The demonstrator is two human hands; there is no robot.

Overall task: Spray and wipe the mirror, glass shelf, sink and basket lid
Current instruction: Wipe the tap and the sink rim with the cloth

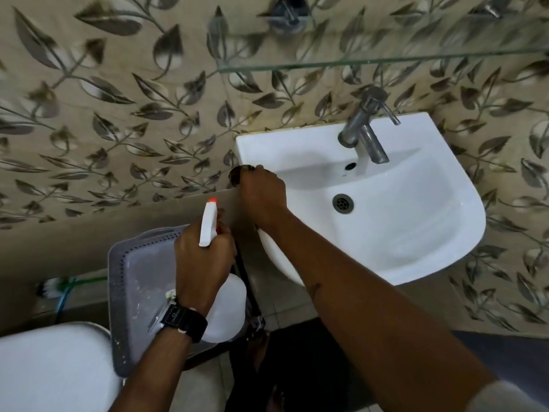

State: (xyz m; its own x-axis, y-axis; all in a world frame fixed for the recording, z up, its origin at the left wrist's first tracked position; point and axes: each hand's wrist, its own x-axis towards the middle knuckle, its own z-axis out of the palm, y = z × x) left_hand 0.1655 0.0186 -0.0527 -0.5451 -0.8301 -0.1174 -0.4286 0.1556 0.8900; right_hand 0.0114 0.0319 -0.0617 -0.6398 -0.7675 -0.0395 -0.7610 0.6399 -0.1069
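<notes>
Right hand (261, 194) at centre frame, fingers curled closed and pressed on the left rim of the white sink (401, 221); whether it grips a cloth cannot be told, only something dark at the fingertips. Left hand (205, 263) lower centre grips a white spray bottle (221, 304), nozzle pointing up toward the wall. Sink fills centre right, tap (364, 129) at its back, drain in the bowl. Grey basket lid (139, 281) lower left beneath the bottle; glass shelf (386, 59) across upper right. Likely wiping the rim: best to follow the edge round with steady pressure, bottle kept clear.
</notes>
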